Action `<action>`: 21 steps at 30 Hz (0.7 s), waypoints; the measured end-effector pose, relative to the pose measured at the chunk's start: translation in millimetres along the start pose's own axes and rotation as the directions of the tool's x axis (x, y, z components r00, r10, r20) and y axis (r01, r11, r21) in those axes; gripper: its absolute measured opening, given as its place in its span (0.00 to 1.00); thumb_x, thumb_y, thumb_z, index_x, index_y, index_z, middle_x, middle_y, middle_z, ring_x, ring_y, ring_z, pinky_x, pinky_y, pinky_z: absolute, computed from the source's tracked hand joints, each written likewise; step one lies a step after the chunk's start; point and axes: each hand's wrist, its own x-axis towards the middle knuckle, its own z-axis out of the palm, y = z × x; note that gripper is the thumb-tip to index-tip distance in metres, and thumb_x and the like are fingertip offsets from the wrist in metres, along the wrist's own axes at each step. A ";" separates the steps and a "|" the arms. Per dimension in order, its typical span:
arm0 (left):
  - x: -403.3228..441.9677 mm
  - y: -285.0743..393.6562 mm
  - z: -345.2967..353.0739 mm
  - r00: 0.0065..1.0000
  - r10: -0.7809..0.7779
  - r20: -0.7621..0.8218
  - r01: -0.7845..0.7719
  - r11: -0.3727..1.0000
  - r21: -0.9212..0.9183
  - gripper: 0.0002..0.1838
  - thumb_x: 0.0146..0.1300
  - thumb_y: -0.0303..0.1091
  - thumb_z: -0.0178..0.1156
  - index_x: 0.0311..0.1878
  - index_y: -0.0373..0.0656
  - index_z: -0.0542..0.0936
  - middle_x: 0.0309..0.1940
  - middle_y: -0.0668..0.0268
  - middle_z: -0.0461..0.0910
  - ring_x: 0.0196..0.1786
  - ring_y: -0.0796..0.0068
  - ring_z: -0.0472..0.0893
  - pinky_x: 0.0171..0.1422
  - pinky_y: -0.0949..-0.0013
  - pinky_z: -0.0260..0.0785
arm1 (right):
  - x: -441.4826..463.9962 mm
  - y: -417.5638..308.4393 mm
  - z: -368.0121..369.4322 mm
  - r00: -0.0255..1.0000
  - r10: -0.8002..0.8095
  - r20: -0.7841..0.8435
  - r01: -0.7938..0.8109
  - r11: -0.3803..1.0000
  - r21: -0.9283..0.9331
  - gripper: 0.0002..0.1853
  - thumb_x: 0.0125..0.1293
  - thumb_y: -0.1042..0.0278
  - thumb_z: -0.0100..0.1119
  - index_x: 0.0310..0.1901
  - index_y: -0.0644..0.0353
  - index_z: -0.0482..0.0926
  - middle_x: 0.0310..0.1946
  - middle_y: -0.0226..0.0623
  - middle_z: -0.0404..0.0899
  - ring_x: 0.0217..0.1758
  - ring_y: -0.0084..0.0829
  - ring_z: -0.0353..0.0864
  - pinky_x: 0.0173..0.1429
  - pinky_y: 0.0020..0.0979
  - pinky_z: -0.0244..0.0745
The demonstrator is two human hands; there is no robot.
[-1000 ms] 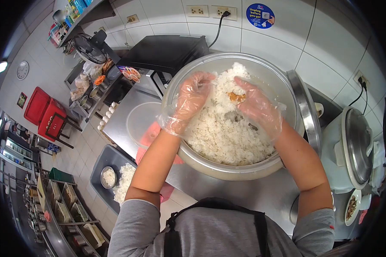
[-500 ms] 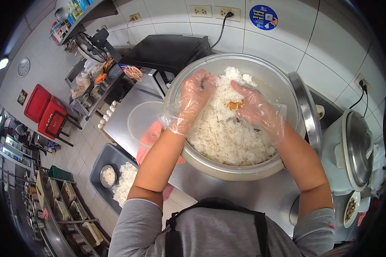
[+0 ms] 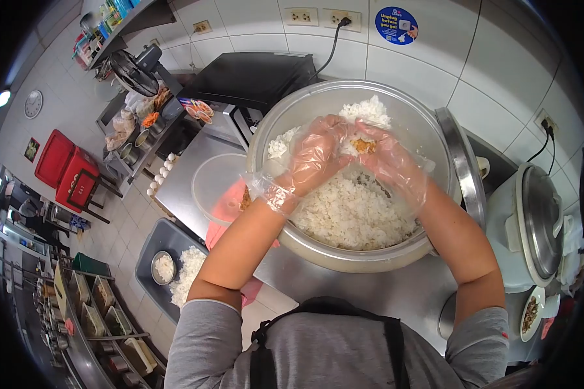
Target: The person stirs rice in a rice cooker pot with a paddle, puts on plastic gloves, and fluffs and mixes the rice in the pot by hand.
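A wide metal pot (image 3: 340, 259) holds white rice (image 3: 357, 217); a grey tub (image 3: 165, 236), loose rice (image 3: 187, 275) and a bowl (image 3: 155, 275) of rice; over the pot, the gloved right hand (image 3: 396, 163) cups rice and orange-brown filling (image 3: 364, 146), the left hand (image 3: 318, 155) curled close beside it

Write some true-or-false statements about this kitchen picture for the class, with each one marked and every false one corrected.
1. The left hand and right hand wear clear plastic gloves. True.
2. White rice lies in the large, open pot. True.
3. Both hands are outside the pot's rim. False: they are inside it.
4. A gray tub holds a small bowl and loose white rice. True.
5. The tub is right of the pot in the view. False: it is on the left.
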 end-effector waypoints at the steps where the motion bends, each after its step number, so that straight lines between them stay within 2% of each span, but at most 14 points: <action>1: -0.3 -2.7 0.4 1.000 -0.004 0.008 0.004 1.000 -0.003 0.30 0.47 0.27 0.75 0.57 0.50 0.81 0.59 0.55 0.73 0.60 0.52 0.75 0.63 0.57 0.71 | -2.3 0.5 2.0 1.000 0.002 0.028 -0.003 0.999 0.039 0.21 0.75 0.56 0.54 0.61 0.59 0.68 0.55 0.39 0.74 0.58 0.33 0.77 0.60 0.40 0.78; 3: 0.5 -4.4 1.6 1.000 0.003 0.001 -0.003 1.000 -0.025 0.29 0.45 0.24 0.74 0.55 0.50 0.82 0.58 0.57 0.74 0.59 0.53 0.75 0.63 0.57 0.71 | -10.2 -2.7 15.5 0.997 -0.001 0.079 -0.008 0.993 0.115 0.20 0.75 0.57 0.55 0.60 0.61 0.69 0.53 0.39 0.74 0.55 0.33 0.78 0.58 0.39 0.79; 5: 0.9 -3.5 2.6 0.999 0.017 -0.033 -0.019 0.998 -0.058 0.27 0.44 0.21 0.74 0.51 0.49 0.83 0.55 0.58 0.75 0.59 0.54 0.75 0.62 0.58 0.72 | -14.2 -6.7 23.0 1.000 -0.001 -0.009 0.002 0.992 0.130 0.20 0.75 0.57 0.54 0.59 0.62 0.69 0.51 0.39 0.75 0.54 0.33 0.79 0.57 0.39 0.79; 6: 1.3 -2.9 1.9 0.999 0.038 -0.029 -0.041 0.996 -0.080 0.25 0.44 0.22 0.73 0.49 0.50 0.82 0.53 0.60 0.76 0.57 0.55 0.76 0.60 0.58 0.72 | -14.6 -7.5 23.7 0.999 0.000 -0.051 0.007 0.991 0.137 0.20 0.75 0.57 0.54 0.59 0.63 0.70 0.51 0.39 0.75 0.53 0.33 0.80 0.57 0.39 0.80; 8: 2.6 -1.1 0.1 0.996 0.079 -0.028 -0.082 0.989 -0.124 0.20 0.45 0.25 0.70 0.44 0.51 0.82 0.48 0.64 0.78 0.54 0.58 0.77 0.56 0.58 0.72 | -8.6 -4.7 13.3 1.000 0.001 -0.019 0.002 0.988 0.154 0.19 0.76 0.57 0.52 0.58 0.63 0.70 0.49 0.39 0.75 0.52 0.33 0.80 0.57 0.39 0.80; 12: 2.1 0.8 -3.2 0.996 0.060 0.069 -0.055 0.996 -0.069 0.18 0.43 0.21 0.68 0.40 0.50 0.82 0.45 0.66 0.78 0.53 0.59 0.77 0.55 0.59 0.72 | -0.3 -6.1 -3.7 0.995 -0.004 0.104 -0.012 0.989 0.145 0.20 0.77 0.54 0.50 0.59 0.63 0.70 0.51 0.42 0.76 0.55 0.37 0.80 0.60 0.42 0.78; 14: 2.6 3.2 -8.0 0.985 0.047 0.164 -0.051 0.998 0.022 0.18 0.43 0.20 0.67 0.39 0.50 0.82 0.46 0.66 0.79 0.52 0.58 0.77 0.55 0.60 0.71 | 1.4 -11.1 -0.6 0.992 -0.125 0.024 0.120 0.980 0.158 0.21 0.77 0.53 0.48 0.59 0.62 0.70 0.54 0.43 0.77 0.57 0.40 0.79 0.63 0.45 0.76; 15: 1.6 -0.3 -7.0 0.992 0.072 0.102 -0.072 0.997 0.000 0.18 0.43 0.19 0.66 0.39 0.50 0.83 0.46 0.64 0.79 0.52 0.58 0.78 0.55 0.60 0.72 | -0.1 -15.3 3.0 0.982 -0.186 -0.017 0.186 0.969 0.160 0.22 0.77 0.52 0.48 0.60 0.62 0.70 0.55 0.44 0.77 0.58 0.42 0.79 0.64 0.46 0.75; 18: -0.4 -18.2 -1.6 0.993 0.106 -0.048 -0.110 0.989 -0.096 0.18 0.46 0.18 0.65 0.42 0.49 0.84 0.48 0.61 0.79 0.50 0.60 0.78 0.56 0.62 0.72 | -12.0 -32.3 2.1 0.985 -0.167 0.036 0.144 0.925 0.352 0.24 0.78 0.50 0.44 0.61 0.63 0.70 0.57 0.46 0.77 0.61 0.45 0.77 0.68 0.48 0.71; 21: 4.9 -28.4 -1.2 0.991 0.027 -0.134 -0.068 0.949 -0.308 0.20 0.51 0.19 0.68 0.50 0.45 0.82 0.48 0.60 0.79 0.50 0.66 0.78 0.57 0.65 0.72 | -6.1 -22.0 3.8 0.966 -0.173 0.193 0.087 0.917 0.389 0.25 0.78 0.49 0.42 0.63 0.63 0.69 0.56 0.45 0.78 0.62 0.43 0.77 0.67 0.46 0.72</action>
